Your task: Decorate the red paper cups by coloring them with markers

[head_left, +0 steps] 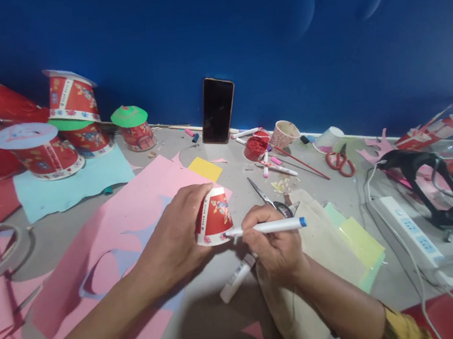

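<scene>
In the middle of the head view, my left hand [178, 228] is wrapped round a red and white paper cup [219, 214], which is upside down and slightly tilted. My right hand [275, 242] grips a white marker pen [274, 226] with a blue end. The pen's tip touches, or nearly touches, the white flowered band near the cup's rim. Below the cup, a white glue stick [237, 278] lies on the table. Just beyond my right hand is a pair of scissors [269, 197] with dark handles, partly hidden by the fingers.
Pink paper sheets [152, 197] spread across the left. Several decorated cups [72, 97] stand at the back left, near a phone [218, 109] leaning on the blue wall. Red-handled scissors [340, 162], a power strip [412, 230] and a black strap frame [435, 185] lie to the right.
</scene>
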A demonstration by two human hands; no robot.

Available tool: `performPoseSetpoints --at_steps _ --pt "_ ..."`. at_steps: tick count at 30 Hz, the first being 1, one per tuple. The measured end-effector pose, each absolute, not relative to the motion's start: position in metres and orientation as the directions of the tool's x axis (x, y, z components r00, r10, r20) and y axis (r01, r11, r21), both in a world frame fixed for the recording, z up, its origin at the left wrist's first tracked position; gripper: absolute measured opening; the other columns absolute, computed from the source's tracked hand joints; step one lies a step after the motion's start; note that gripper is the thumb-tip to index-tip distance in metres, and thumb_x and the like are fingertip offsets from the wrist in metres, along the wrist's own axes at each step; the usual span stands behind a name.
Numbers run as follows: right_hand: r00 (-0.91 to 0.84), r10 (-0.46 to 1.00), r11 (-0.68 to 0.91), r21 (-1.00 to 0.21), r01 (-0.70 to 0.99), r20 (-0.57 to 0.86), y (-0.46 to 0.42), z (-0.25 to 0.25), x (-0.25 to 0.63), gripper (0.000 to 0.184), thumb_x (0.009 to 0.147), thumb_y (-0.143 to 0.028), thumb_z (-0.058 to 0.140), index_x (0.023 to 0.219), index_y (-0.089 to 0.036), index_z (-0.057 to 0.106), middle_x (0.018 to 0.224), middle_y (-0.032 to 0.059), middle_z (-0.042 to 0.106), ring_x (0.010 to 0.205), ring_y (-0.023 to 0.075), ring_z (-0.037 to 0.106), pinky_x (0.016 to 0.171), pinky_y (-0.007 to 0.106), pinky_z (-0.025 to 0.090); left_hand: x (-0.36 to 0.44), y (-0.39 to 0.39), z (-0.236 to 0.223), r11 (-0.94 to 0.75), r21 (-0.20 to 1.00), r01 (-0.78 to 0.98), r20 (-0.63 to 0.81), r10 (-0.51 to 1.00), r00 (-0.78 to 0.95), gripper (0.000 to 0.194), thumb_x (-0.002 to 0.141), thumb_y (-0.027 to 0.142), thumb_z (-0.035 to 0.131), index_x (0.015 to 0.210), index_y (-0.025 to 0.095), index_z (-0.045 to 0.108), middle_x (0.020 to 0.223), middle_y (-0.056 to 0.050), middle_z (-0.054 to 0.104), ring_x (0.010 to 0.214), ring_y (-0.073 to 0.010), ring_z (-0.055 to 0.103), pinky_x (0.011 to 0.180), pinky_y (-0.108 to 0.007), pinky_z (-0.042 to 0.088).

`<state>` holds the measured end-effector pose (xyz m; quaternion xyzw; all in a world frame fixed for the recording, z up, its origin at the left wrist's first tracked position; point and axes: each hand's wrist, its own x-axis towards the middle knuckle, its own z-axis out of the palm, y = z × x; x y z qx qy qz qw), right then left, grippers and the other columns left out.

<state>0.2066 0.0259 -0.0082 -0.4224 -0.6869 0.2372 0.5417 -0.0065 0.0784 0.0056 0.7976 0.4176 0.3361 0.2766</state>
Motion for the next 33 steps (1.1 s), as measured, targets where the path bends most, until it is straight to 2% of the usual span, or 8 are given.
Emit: performPoseSetpoints --at_steps 5,12,26,33 --pt "0.047 0.846 0.487 -0.805 0.339 0.532 0.0247 -0.0063 0.2113 0.011 0.105 -0.024 0.068 0.094 -0.025 0.071 0.079 -0.0005 0.071 0.067 0.0154 0.069 0.063 0.026 0.055 -0.0059 0.0777 0.0082 -0.473 0.753 0.457 0.294 0.864 0.409 0.064 0.088 0.046 0.084 0.142 0.022 0.061 0.141 -0.016 0.072 0.129 -0.0372 0.070 0.108 -0.051 0.060" --pt "-0.039 0.828 0.542 -0.782 0.307 0.559 0.0258 -0.0067 0.2068 0.009 0.104 -0.023 0.069 0.095 -0.024 0.070 0.078 -0.0001 0.071 0.065 0.0155 0.069 0.062 0.026 0.055 -0.0046 0.0788 0.0075 -0.486 0.744 0.458 0.304 0.857 0.416 0.059 0.085 0.034 0.083 0.140 0.023 0.063 0.137 -0.014 0.073 0.125 -0.0361 0.072 0.107 -0.049 0.061" --pt "-0.078 0.832 0.542 -0.773 0.330 0.549 0.0268 -0.0077 0.2053 0.010 0.105 -0.025 0.069 0.096 -0.024 0.071 0.081 0.0011 0.074 0.069 0.0167 0.072 0.065 0.027 0.058 -0.0053 0.0789 0.0029 -0.486 0.742 0.462 0.302 0.857 0.417 0.065 0.084 0.038 0.086 0.143 0.024 0.063 0.141 -0.015 0.072 0.129 -0.0383 0.071 0.110 -0.052 0.060" --pt "-0.032 0.823 0.541 -0.766 0.349 0.567 0.0272 -0.0063 0.2068 0.011 0.106 -0.026 0.069 0.095 -0.024 0.071 0.080 0.0011 0.074 0.069 0.0166 0.071 0.064 0.027 0.057 -0.0047 0.0793 0.0057 -0.470 0.758 0.453 0.287 0.863 0.416 0.062 0.086 0.042 0.084 0.141 0.023 0.063 0.139 -0.016 0.073 0.127 -0.0383 0.071 0.108 -0.054 0.060"
